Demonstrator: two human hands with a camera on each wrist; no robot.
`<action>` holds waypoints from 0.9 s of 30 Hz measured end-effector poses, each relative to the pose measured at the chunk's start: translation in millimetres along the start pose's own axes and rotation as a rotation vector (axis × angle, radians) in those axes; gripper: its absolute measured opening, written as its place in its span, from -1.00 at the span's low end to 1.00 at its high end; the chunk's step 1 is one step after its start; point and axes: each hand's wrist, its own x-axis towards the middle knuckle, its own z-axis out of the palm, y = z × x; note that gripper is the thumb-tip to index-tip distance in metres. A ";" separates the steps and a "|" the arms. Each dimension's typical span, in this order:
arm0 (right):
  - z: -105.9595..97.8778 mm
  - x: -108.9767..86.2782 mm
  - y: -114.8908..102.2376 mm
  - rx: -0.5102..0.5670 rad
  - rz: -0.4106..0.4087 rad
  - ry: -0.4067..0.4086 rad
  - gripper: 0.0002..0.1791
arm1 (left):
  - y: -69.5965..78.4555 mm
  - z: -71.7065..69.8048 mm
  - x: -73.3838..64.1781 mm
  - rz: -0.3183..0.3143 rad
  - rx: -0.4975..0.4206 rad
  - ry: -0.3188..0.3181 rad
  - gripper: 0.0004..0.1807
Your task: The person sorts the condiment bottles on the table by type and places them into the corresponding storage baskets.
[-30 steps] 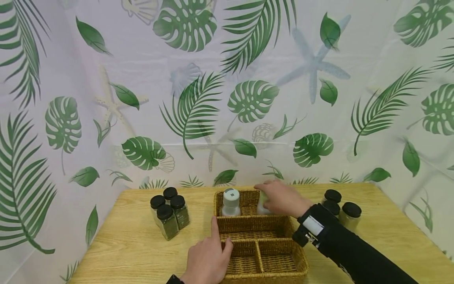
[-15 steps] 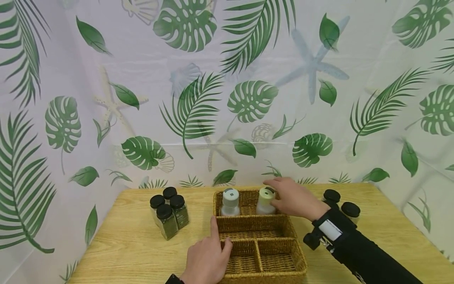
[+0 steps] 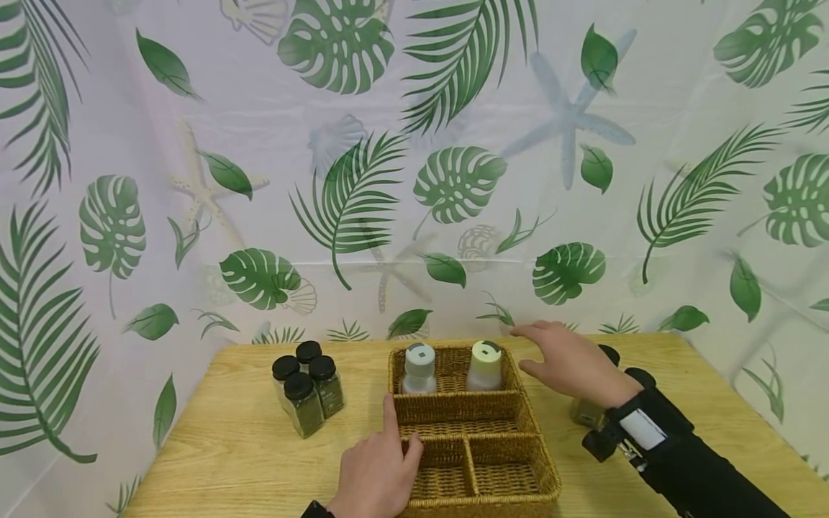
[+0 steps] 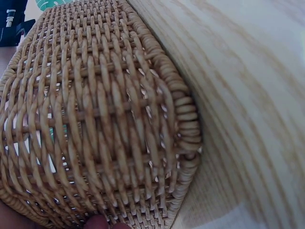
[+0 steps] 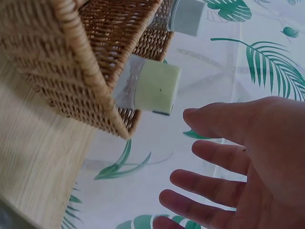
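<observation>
one worktop (image 3: 220,453) carries one wicker basket (image 3: 460,410) with four compartments (image 3: 508,478): one at the back, one in the middle, two at the front. two bottles (image 3: 419,370) stand in the back compartment, one grey-capped, one yellow-green-capped. to the left of the basket, four black-lidded jars (image 3: 306,411) form one group. on the right side, two black lids (image 3: 640,375) show, and the full jar count there is hidden. two hands are present, one left hand (image 3: 376,475) and one right hand (image 3: 576,363); the right wrist view shows five fingers (image 5: 209,185), thumb included.
</observation>
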 end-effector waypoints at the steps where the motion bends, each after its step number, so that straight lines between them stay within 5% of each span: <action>1: -1.1 -1.6 1.8 0.002 0.006 0.002 -0.45 | 0.3 -0.1 -0.1 -0.001 -0.001 -0.002 -0.13; 27: -7.3 -46.3 38.7 -0.057 0.103 0.010 -0.53 | 0.4 -0.5 -0.1 0.016 0.014 0.016 -0.14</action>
